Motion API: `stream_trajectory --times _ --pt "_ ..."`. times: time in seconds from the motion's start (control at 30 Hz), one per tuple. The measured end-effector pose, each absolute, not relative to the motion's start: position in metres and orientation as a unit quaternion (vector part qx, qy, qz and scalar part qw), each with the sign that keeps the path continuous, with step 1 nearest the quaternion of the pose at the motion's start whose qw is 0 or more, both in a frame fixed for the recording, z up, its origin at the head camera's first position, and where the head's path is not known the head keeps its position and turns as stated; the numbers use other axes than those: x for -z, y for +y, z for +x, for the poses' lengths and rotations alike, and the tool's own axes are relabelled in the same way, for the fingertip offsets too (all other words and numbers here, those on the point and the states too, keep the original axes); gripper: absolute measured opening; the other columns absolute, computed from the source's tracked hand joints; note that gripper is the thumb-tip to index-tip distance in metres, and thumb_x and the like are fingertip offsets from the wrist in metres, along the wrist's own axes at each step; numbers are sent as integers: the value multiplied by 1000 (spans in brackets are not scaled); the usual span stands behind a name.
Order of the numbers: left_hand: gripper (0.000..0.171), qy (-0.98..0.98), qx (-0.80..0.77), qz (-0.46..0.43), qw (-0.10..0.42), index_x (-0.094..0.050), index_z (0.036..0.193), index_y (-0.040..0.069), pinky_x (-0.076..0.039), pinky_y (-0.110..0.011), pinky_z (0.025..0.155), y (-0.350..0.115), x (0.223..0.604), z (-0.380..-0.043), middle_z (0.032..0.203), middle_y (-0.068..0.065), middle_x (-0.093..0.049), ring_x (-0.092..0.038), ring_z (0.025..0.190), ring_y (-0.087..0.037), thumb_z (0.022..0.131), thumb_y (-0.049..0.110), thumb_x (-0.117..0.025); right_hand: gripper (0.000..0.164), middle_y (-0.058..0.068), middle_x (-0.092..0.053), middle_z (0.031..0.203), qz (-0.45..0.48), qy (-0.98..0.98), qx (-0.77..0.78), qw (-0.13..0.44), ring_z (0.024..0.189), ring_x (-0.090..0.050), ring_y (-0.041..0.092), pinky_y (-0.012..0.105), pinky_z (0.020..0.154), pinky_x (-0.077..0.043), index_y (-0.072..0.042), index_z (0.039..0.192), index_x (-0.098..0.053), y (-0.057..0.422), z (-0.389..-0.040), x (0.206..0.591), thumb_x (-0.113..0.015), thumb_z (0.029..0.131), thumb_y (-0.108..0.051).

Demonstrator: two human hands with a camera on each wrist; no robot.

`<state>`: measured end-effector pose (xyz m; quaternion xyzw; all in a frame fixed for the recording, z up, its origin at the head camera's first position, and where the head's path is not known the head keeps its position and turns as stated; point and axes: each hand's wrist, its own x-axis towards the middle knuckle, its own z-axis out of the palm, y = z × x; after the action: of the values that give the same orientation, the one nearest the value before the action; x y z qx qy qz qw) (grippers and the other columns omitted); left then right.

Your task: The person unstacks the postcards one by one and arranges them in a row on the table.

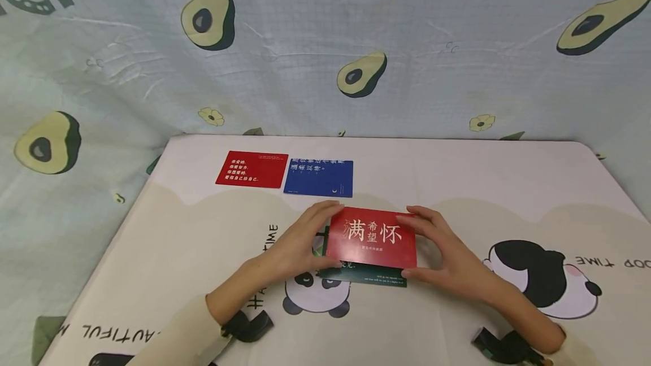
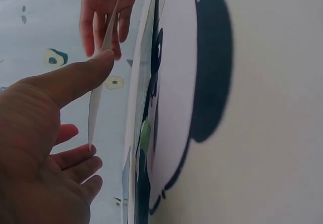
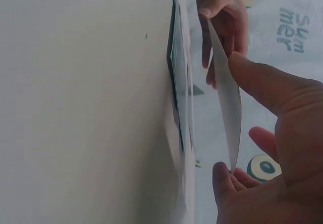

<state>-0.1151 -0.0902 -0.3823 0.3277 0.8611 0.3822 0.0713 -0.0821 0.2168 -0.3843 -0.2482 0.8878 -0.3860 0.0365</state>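
Observation:
A red card (image 1: 373, 238) with large white characters is held in the air by both hands. My left hand (image 1: 300, 240) pinches its left end between thumb and fingers, and my right hand (image 1: 450, 253) grips the right end. Both wrist views show this card edge-on, its pale underside (image 2: 96, 108) apart from the table and slightly bowed. Below it lies a dark green card (image 1: 378, 277), partly covered from above. In the right wrist view the green card (image 3: 175, 57) appears as a thin edge, perhaps with others stacked under it.
Farther back on the table lie a red card (image 1: 252, 169) with white writing and, close beside it, a blue card (image 1: 319, 178). A printed cloth (image 1: 203, 298) covers the table. Behind it hangs an avocado-patterned curtain (image 1: 285, 33). A black object (image 1: 109, 359) sits at the front left edge.

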Motion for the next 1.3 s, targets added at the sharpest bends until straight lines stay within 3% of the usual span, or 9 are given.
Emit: stream_trajectory --times 0.23,0.63,0.73,1.0,1.3 --pt "87 863 -381 324 64 -39 144 10 -45 -41 98 -82 380 -123 149 -6 -32 -29 137 -22 71 21 -85 88 8 -30 147 -253 900 354 22 134 -27 26 35 79 -56 -25 145 -39 226 -88 385 -85 71 -31" --pt "87 868 -366 331 59 -41 143 10 -43 -42 100 -65 379 -144 150 -7 -32 -26 139 -24 70 27 -85 86 6 -36 141 -255 908 332 -9 130 -31 27 42 78 -56 -18 143 -42 242 -107 384 -86 69 -28" --pt "87 874 -349 333 50 -42 143 9 -39 -44 104 -61 377 -151 150 -8 -33 -26 139 -25 70 30 -84 86 8 -37 141 -262 908 326 -23 130 -31 28 45 78 -56 -16 142 -43 246 -115 382 -87 68 -26" --pt "86 887 -307 346 9 -42 141 4 -10 -40 116 -49 375 -172 148 -10 -38 -24 140 -25 72 37 -82 84 11 -37 141 -265 913 307 -35 131 -28 31 49 79 -54 -16 141 -46 258 -135 376 -87 69 -23" --pt "86 900 -271 342 14 -37 144 4 -9 -38 116 -37 374 -192 148 -12 -37 -24 140 -26 75 32 -80 79 9 -38 142 -267 909 319 -31 132 -26 31 60 88 -46 -14 139 -48 267 -159 375 -86 70 -18"
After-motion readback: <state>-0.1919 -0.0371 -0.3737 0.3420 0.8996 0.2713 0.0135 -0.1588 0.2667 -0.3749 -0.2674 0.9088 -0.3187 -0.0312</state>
